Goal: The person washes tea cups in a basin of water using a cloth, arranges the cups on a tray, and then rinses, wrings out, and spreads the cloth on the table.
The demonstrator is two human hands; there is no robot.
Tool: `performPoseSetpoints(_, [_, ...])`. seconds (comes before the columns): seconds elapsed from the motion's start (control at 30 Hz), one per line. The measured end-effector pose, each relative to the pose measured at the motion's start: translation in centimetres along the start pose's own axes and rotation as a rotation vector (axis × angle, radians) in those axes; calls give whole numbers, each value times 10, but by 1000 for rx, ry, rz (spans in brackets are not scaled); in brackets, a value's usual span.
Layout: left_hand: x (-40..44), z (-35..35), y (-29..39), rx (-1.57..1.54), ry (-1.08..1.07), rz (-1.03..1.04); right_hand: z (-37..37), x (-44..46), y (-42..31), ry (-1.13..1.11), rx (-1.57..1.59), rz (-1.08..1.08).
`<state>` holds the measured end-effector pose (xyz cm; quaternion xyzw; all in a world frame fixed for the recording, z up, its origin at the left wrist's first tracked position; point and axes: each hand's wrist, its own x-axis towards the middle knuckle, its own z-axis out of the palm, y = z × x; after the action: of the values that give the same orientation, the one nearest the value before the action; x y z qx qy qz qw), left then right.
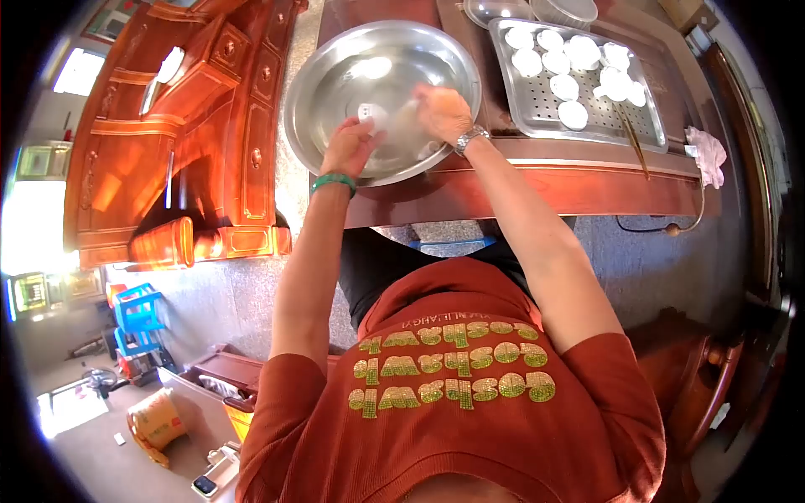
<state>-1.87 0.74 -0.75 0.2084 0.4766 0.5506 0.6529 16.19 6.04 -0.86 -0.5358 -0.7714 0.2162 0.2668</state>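
Both of my hands are over a wide steel basin (pixel 327 92) on the dark wooden table. My left hand (pixel 352 147), with a green band at the wrist, has its fingers partly spread near a small white object (pixel 369 111); whether they touch cannot be made out. Towards the basin's right side, my right hand (pixel 444 111), wearing a metal watch, is curled and smeared by motion; its fingertips are blurred. Right of the basin lies a perforated metal tray (pixel 537 105) holding several round white pieces (pixel 573 115) and thin brown sticks (pixel 633 138).
Clear plastic containers (pixel 563 10) stand behind the tray. A pink cloth (pixel 706 156) and a cable hang at the table's right end. Carved wooden cabinets (pixel 214 126) rise at the left. Blue stools (pixel 138 318) are on the floor at the lower left.
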Motion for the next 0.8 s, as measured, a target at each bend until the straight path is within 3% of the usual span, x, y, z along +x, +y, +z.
performPoseSetpoints(0.1, [1,-5,-13,-52,-35,-8,0,3,5,76,50,-90])
performPoseSetpoints(0.17, [-6,1,-20,311,-75,185,5,9,14,29,293,-145])
performPoseSetpoints(0.2, [-9,3,-19,308,-73,185,2,9,10,12,375,-162])
performPoseSetpoints(0.27, [-11,7,-18,401,-108,239,-6,7,5,-144,1031,-22])
performPoseSetpoints(0.3, [-12,9,-17,430,-119,258,-14,3,-6,-148,1025,-20])
performPoseSetpoints(0.37, [-15,12,-19,452,-73,317,-19,-4,-36,-139,821,-249])
performPoseSetpoints(0.4, [-16,13,-18,459,-57,336,-8,0,-42,-41,366,-429])
performPoseSetpoints(0.47, [-13,19,-14,16,-21,138,7,-2,-44,47,284,-477])
performPoseSetpoints(0.5, [-21,22,-8,15,-21,139,10,-3,-47,137,200,-523])
performPoseSetpoints(0.57, [-42,29,0,385,-105,327,22,11,-41,174,274,-497])
performPoseSetpoints(0.63, [-40,27,-4,308,-131,338,17,18,-44,-65,620,-69])
performPoseSetpoints(0.7, [-37,27,-6,226,-163,350,13,20,-50,-85,580,-105])
performPoseSetpoints(0.77, [-31,27,-7,340,-58,388,16,19,-61,-158,-24,-184])
performPoseSetpoints(0.8, [-30,25,-9,336,-55,387,16,12,-64,-162,-26,-185])
